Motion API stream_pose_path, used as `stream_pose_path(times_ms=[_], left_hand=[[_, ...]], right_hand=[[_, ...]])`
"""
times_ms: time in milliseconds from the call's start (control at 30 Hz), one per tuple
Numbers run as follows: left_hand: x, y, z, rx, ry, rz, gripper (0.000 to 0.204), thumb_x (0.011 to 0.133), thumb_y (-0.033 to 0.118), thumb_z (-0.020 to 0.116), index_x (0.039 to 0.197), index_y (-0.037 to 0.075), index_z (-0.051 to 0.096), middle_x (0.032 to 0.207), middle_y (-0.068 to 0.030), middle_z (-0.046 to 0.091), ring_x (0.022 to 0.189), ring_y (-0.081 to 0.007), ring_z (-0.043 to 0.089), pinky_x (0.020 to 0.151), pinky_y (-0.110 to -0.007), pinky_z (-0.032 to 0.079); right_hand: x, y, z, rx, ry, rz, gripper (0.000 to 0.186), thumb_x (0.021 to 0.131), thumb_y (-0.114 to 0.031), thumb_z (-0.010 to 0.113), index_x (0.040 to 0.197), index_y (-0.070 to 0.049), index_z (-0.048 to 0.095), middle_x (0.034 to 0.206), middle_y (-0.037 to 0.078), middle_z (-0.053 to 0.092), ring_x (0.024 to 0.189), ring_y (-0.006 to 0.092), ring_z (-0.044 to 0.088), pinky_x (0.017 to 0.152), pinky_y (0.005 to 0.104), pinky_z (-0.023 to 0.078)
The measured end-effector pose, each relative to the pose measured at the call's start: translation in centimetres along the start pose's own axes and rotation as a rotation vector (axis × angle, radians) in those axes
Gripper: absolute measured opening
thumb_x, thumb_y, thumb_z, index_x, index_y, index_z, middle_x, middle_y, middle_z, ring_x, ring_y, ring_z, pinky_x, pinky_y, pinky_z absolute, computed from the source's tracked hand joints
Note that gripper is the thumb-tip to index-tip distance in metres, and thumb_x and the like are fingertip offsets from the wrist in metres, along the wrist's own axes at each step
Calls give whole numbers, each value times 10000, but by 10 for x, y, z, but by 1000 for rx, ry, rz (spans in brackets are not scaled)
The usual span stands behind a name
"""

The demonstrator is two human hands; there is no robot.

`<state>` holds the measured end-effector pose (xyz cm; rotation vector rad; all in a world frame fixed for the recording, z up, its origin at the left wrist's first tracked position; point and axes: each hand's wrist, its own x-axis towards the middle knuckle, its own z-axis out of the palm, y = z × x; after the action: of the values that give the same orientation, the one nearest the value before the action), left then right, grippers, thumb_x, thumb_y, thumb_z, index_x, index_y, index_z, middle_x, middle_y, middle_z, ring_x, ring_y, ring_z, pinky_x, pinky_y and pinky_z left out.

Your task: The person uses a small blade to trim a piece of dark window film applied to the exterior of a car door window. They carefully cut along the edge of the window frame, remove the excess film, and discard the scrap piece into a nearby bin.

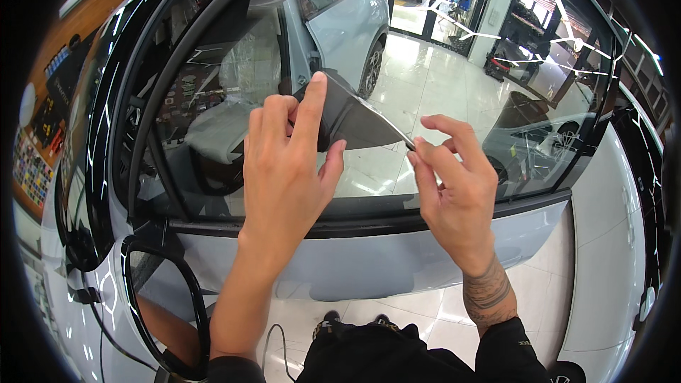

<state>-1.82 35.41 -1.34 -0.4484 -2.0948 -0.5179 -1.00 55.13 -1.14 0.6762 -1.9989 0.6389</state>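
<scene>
Black clothes, one inked forearm
The left sleeve [234, 369], at 7 o'clock, and the right sleeve [507, 351], near 5 o'clock, are plain black and stop short of the wrists; the right one bears a small pale marking. A dark banded tattoo [489, 292] sits below the right hand [457, 195], at 4 o'clock. Black body clothing [386, 358] fills 6 o'clock, dark shoe tips [331, 316] showing past it.
</scene>
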Motion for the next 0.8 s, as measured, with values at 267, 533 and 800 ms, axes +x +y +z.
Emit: stream_pose_path(times_ms=[267,533,800], left_hand=[[21,9,-21,-129,-79,-120,854,673,37,778,1430,83,386,908,-115,516,817,-285,536,742,-376,474],[-8,10,-1,-58,38,-65,783,654,15,797,1368,93,484,930,-94,509,848,-244,518,737,-353,459],[-9,7,1,-73,17,-71,814,647,19,799,1386,85,465,898,-97,480,821,-260,496,729,-356,450]], right_hand=[[60,14,-46,41,-20,-98,95,806,23,680,893,0,649,911,104,657,652,199,607,556,284,446],[139,21,-39,-111,-331,-582,80,802,-62,696,847,-21,644,833,70,622,712,254,622,621,340,473],[172,15,-37,-132,-511,-737,77,800,-39,697,850,-4,651,876,63,638,729,212,642,650,319,499]])
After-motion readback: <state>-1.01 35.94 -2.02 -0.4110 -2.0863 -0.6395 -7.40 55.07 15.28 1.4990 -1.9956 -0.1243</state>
